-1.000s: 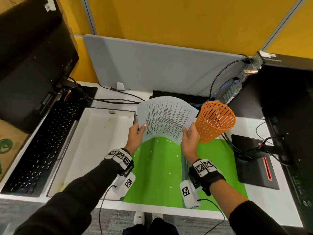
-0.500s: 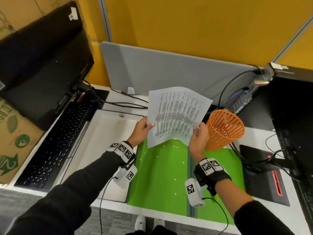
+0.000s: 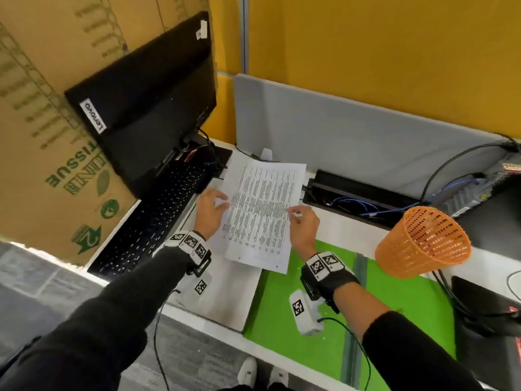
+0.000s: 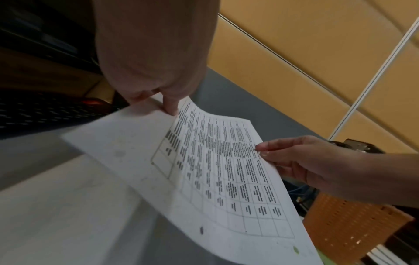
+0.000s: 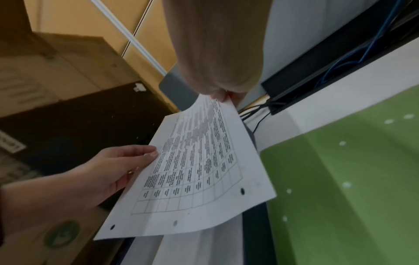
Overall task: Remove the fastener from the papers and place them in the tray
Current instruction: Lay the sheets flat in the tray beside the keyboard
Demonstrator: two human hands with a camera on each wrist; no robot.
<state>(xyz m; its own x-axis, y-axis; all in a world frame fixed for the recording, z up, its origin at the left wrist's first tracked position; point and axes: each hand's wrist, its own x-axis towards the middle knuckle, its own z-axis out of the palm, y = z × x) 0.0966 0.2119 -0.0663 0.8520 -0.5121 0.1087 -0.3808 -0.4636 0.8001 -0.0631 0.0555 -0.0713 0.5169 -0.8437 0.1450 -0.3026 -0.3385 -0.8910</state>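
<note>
A thin stack of printed papers with punched holes along its near edge hangs over the white tray and hides most of it. My left hand pinches the stack's left edge, thumb on top. My right hand pinches the right edge between thumb and forefinger. In the left wrist view the papers bow between the left hand and the right hand. The right wrist view shows the same papers and the left hand. I see no fastener on the sheets.
A green mat lies right of the tray, with an orange mesh basket tipped at its far right. A black keyboard and monitor stand to the left, by a cardboard box. A cable trough runs behind.
Both hands have carried the papers leftward, from above the green mat beside the basket to over the tray, and lower. The sheets now lie flatter.
</note>
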